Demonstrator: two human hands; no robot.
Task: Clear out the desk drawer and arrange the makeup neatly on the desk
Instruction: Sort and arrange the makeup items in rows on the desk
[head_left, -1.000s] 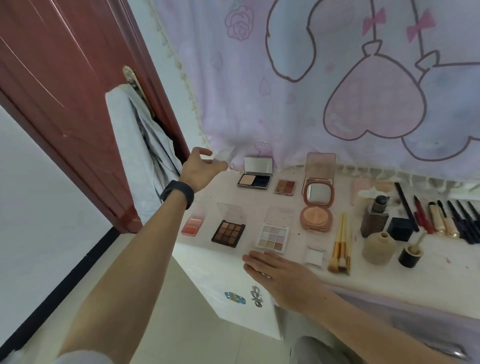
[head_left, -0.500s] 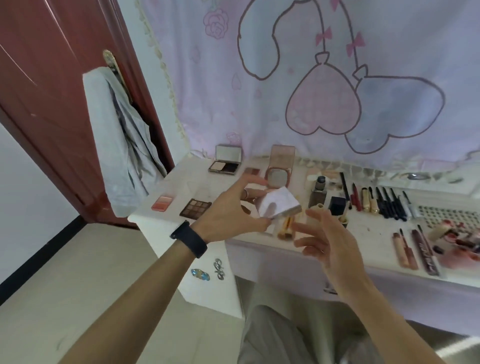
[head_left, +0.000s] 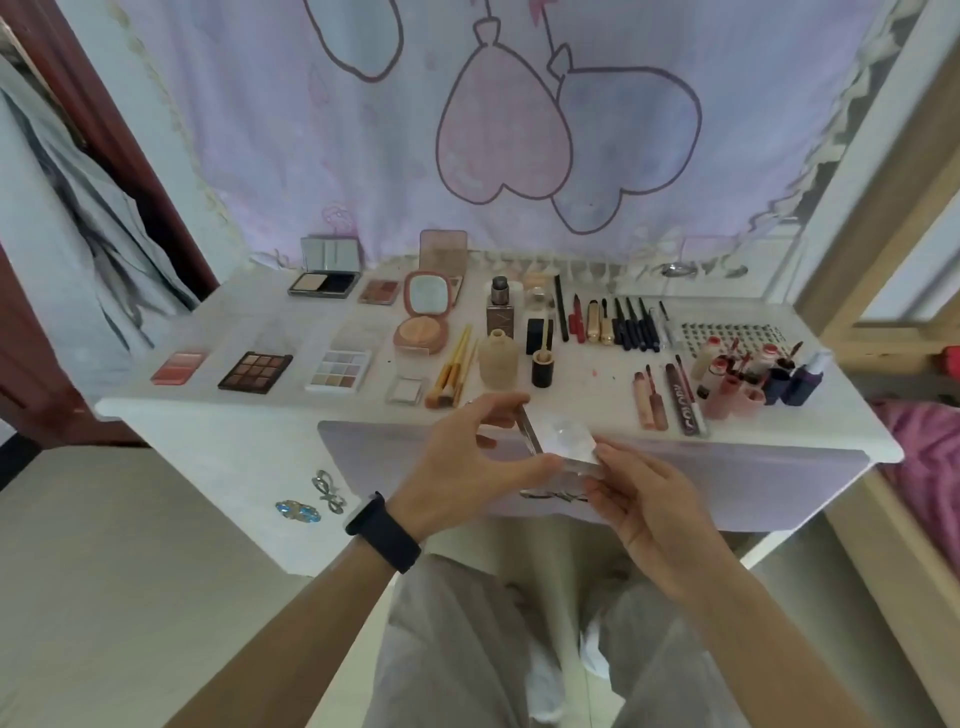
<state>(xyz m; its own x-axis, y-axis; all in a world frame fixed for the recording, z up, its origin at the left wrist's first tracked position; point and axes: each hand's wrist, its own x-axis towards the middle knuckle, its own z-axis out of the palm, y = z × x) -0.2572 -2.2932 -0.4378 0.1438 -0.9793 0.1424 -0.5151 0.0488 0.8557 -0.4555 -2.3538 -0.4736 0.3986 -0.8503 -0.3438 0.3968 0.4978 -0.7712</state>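
A small clear plastic case (head_left: 563, 444) is held between both hands in front of the desk's front edge. My left hand (head_left: 467, 462) pinches its left side with thumb and fingers. My right hand (head_left: 641, 499) holds its lower right edge. On the white desk (head_left: 218, 332) lie rows of makeup: a blush palette (head_left: 179, 367), a brown eyeshadow palette (head_left: 254, 371), a pale palette (head_left: 338, 370), an open round compact (head_left: 422, 322), brushes (head_left: 453, 371), bottles (head_left: 498, 358), pencils (head_left: 628, 322) and lip tubes (head_left: 737, 374). The drawer front (head_left: 701, 483) below looks closed.
A red-brown door (head_left: 31, 322) with grey clothing (head_left: 67, 218) hung on it stands at the left. A lilac curtain (head_left: 467, 130) covers the wall behind the desk. A wooden bed frame (head_left: 883, 234) and pink bedding (head_left: 924, 457) are at the right. My knees are under the desk.
My left hand came back from the desk's far left corner carrying the clear case. Both hands now hold it low before the desk edge. The view swung right.
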